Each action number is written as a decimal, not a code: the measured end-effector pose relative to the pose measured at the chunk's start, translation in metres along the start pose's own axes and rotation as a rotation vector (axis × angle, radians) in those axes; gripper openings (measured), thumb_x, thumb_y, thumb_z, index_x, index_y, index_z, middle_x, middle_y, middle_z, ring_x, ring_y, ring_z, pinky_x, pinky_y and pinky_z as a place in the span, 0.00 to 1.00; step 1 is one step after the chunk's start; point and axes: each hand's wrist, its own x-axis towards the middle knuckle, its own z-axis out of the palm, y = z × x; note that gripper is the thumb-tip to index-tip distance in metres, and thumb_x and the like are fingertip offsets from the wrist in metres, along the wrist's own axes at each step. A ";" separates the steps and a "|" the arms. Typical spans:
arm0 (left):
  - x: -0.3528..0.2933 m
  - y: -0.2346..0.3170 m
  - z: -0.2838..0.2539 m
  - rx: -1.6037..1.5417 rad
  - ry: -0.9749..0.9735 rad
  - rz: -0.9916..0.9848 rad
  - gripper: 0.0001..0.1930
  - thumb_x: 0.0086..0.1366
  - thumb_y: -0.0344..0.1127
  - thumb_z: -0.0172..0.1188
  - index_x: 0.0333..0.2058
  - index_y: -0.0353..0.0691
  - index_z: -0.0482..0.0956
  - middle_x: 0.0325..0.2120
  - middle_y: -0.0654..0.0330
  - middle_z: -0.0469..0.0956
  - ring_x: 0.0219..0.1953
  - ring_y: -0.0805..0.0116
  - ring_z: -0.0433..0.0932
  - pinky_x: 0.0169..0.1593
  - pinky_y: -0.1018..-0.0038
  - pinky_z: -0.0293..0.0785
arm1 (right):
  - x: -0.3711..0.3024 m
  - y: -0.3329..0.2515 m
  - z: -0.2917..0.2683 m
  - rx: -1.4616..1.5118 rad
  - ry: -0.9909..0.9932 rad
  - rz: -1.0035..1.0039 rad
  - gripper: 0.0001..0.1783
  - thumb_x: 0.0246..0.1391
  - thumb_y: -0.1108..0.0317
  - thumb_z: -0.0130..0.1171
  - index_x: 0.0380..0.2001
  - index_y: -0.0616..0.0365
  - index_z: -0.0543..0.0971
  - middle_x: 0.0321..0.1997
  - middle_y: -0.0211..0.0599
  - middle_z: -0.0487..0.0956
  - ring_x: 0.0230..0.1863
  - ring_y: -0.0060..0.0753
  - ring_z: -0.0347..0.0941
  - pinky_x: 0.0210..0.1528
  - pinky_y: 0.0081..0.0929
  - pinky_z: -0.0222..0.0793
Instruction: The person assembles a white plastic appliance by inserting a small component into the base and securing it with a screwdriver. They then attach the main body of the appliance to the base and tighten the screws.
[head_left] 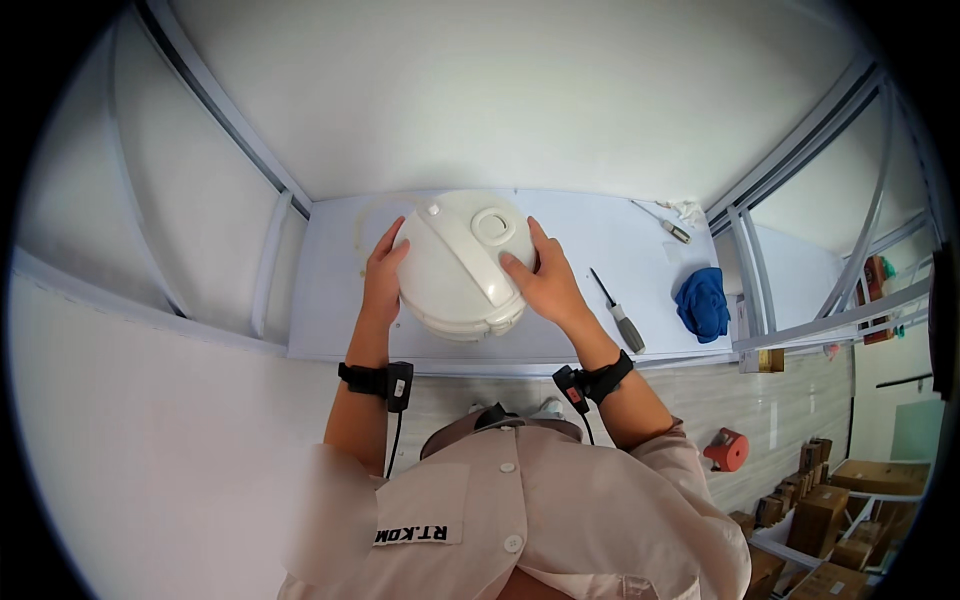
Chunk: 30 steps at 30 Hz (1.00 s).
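A round white rice cooker [445, 275] sits at the middle of the white table [335, 325], its lid closed. A curved carry handle crosses the lid, beside a round vent. My left hand [383, 268] is pressed to the cooker's left side, with the thumb near the lid's rim. On the opposite side my right hand [547, 280] grips the edge, thumb resting on top by the handle. Both palms are partly hidden. Behind the cooker's left side curves a pale cord-like loop [360, 225].
To the right lie a grey-handled screwdriver [627, 328], a bunched blue cloth [704, 305], another screwdriver [676, 232] and crumpled white paper [690, 211]. Metal frames [750, 270] flank the table. A red cylindrical object [728, 450] and cardboard boxes [818, 520] stand at lower right.
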 end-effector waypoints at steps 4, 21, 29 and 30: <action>-0.005 0.000 0.009 -0.078 0.024 -0.028 0.29 0.75 0.34 0.56 0.72 0.36 0.67 0.66 0.51 0.75 0.65 0.60 0.76 0.68 0.66 0.72 | -0.004 -0.010 -0.003 -0.050 0.009 0.029 0.50 0.64 0.48 0.65 0.76 0.71 0.58 0.53 0.59 0.72 0.50 0.52 0.77 0.56 0.40 0.76; -0.021 -0.023 0.006 0.030 0.072 0.106 0.29 0.71 0.28 0.56 0.70 0.34 0.66 0.64 0.51 0.73 0.65 0.57 0.74 0.67 0.63 0.72 | 0.001 0.003 -0.014 0.015 -0.034 0.001 0.43 0.67 0.52 0.63 0.76 0.64 0.62 0.53 0.52 0.71 0.45 0.43 0.74 0.54 0.35 0.73; -0.043 -0.008 0.026 0.022 0.072 0.109 0.33 0.70 0.29 0.55 0.73 0.35 0.61 0.67 0.51 0.68 0.70 0.58 0.67 0.73 0.63 0.64 | 0.002 0.003 -0.015 0.036 -0.044 -0.055 0.36 0.67 0.57 0.65 0.75 0.47 0.68 0.48 0.44 0.70 0.41 0.34 0.70 0.50 0.29 0.72; -0.048 -0.009 0.030 0.029 0.076 0.110 0.34 0.70 0.29 0.55 0.73 0.35 0.60 0.68 0.51 0.68 0.70 0.58 0.66 0.73 0.63 0.63 | 0.004 0.005 -0.016 0.053 -0.032 -0.062 0.36 0.66 0.58 0.65 0.75 0.46 0.69 0.48 0.43 0.70 0.41 0.33 0.69 0.50 0.29 0.72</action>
